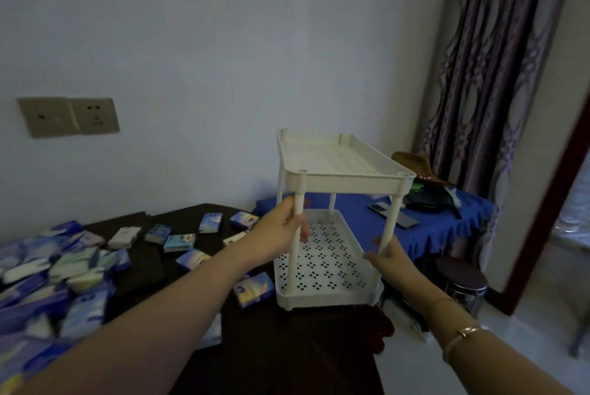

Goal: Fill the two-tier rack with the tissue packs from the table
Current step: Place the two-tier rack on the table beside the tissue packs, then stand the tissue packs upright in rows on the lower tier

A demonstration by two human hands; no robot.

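Note:
A white two-tier plastic rack (pixel 332 292) with perforated shelves stands or hovers at the right end of the dark table (pixel 287 346); both shelves hold nothing. My left hand (pixel 282 228) grips its front-left post. My right hand (pixel 388 255) holds the front-right post near the lower shelf. Several small tissue packs (pixel 185 241) in blue and white wrappers lie scattered on the table, and a larger heap (pixel 48 283) covers its left side. One pack (pixel 253 289) lies right beside the rack's lower shelf.
A second table with a blue cloth (pixel 447 222) stands behind the rack, carrying a straw hat (pixel 415 168), a dark bag and a phone. A round stool (pixel 463 283) sits on the floor to the right. A curtain hangs at the far right, wall sockets (pixel 68 116) at left.

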